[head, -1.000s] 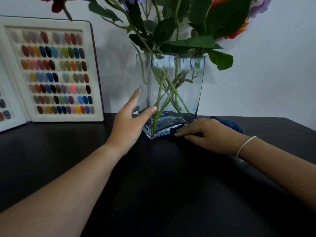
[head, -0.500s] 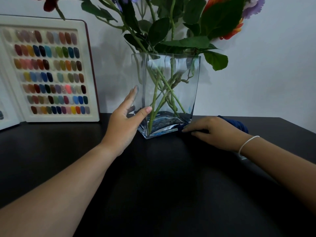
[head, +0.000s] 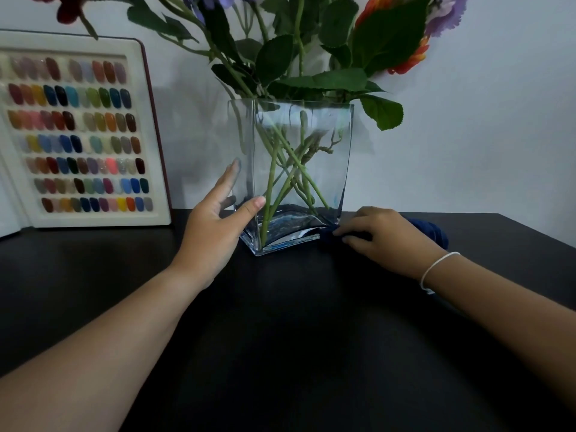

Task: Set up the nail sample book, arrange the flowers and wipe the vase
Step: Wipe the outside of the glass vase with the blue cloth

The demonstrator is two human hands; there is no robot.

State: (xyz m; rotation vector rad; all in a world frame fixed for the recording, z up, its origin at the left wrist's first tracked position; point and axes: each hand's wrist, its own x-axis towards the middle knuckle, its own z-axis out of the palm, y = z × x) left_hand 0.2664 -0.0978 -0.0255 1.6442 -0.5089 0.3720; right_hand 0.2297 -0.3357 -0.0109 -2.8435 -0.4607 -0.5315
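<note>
Both hands flank the upright vase (head: 299,169), stems (head: 280,176) crossing inside.

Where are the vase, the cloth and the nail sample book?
vase (head: 324,157): head view, on its front glass wall.
cloth (head: 431,231): head view, on the blue fold behind the right hand.
nail sample book (head: 134,218): head view, on its white lower frame.
</note>
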